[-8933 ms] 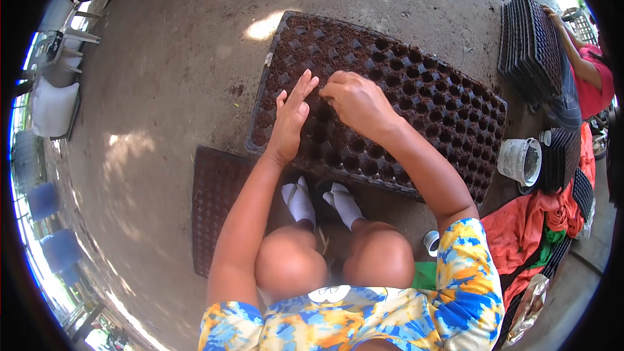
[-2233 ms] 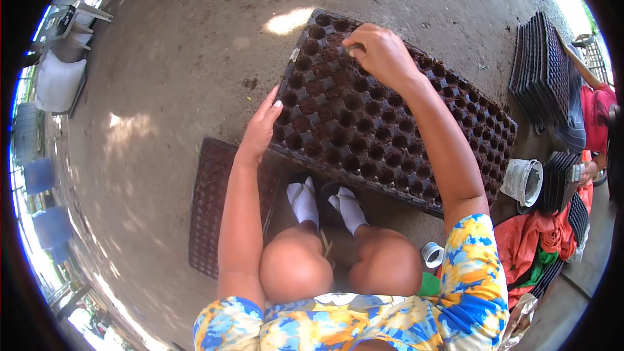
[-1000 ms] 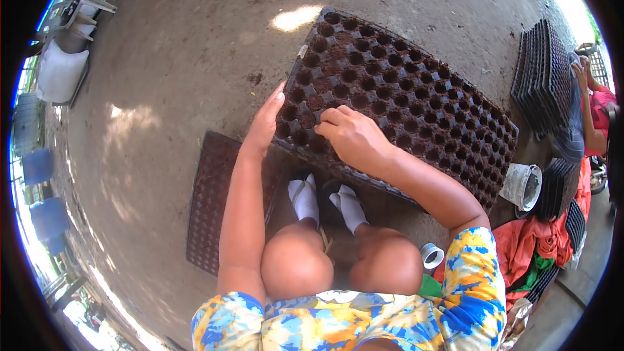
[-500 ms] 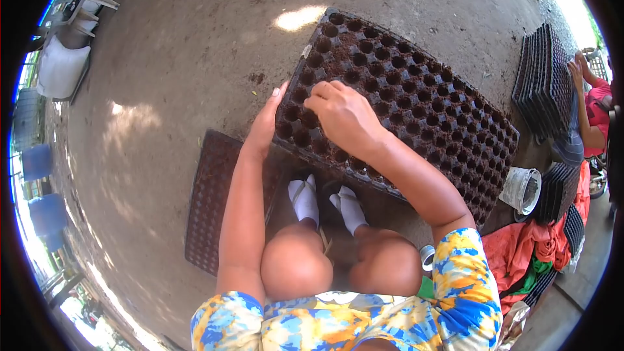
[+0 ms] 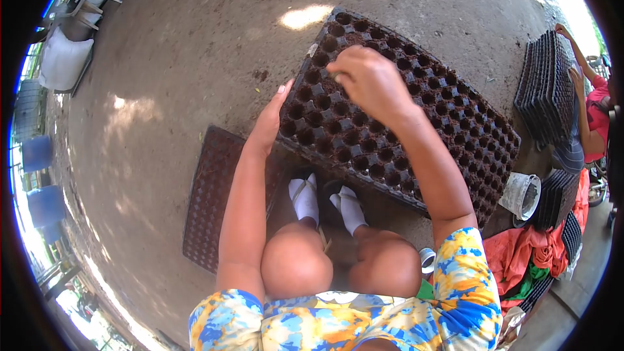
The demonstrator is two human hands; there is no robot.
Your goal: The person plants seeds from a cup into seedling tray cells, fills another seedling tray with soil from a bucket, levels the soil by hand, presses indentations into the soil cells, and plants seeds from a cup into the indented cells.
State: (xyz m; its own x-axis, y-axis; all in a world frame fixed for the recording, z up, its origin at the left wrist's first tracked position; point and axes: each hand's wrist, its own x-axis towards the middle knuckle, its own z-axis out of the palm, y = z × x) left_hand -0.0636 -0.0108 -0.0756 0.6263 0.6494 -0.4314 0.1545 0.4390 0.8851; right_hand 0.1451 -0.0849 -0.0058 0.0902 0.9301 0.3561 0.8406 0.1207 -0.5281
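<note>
A black seedling tray point(image 5: 403, 101) with many round cells and brown soil crumbs on it lies slantwise in front of me. My left hand point(image 5: 269, 120) is against its left edge, with the visible fingers stretched out flat along the side; part of the hand is hidden. Over the upper left cells, my right hand point(image 5: 372, 78) is closed in a pinch, with the fingertips pointing left. What the pinch holds, if anything, is too small to name. Below and left on the ground lies another tray point(image 5: 214, 192) filled with brown soil.
Stacked black trays point(image 5: 545, 88) stand at the right, where a person in a pink top point(image 5: 595, 120) has hands on them. Nearer are a whitish bucket point(image 5: 521, 195), more trays point(image 5: 558, 196) and orange cloth point(image 5: 513, 250). A white sack point(image 5: 67, 58) is at the far left.
My right hand has moved up and right across the tray, still pinched. My left hand stays at the edge. The person at the right has lifted one hand to the top of the stack.
</note>
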